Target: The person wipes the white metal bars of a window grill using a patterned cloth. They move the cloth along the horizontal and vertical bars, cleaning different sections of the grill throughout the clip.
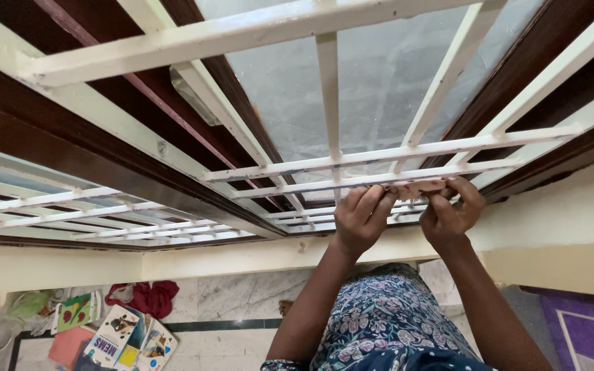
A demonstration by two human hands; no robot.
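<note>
At the bottom of the view, closest to the camera, a floral blue garment [386, 323] is seen, with two bare forearms rising from it toward a window. To the lower left, on the marble floor [242, 295], a scatter of picture books [122, 336] and a crumpled red cloth [147, 297] lie near the wall. Further on, the left hand [360, 216] and the right hand [450, 209] are raised close together, and a small pinkish rag [421, 187] is pinched between them, pressed against a lower horizontal bar of the white window grille [379, 154]. Both hands are curled narrowly around the rag, fingers folded over it, with the left fingers hooked up over the bar. The rag seems best kept wrapped round the bar, so that top and underside are both covered, and drawn along it in short runs, with a pause at each joint with an upright bar, where grime is likely to gather. A firm, even pinch would probably help, since the chipped paint could catch the fabric. Beyond the grille, frosted glass [393, 75] and a dark brown wooden frame [537, 48] fill the far view.
</note>
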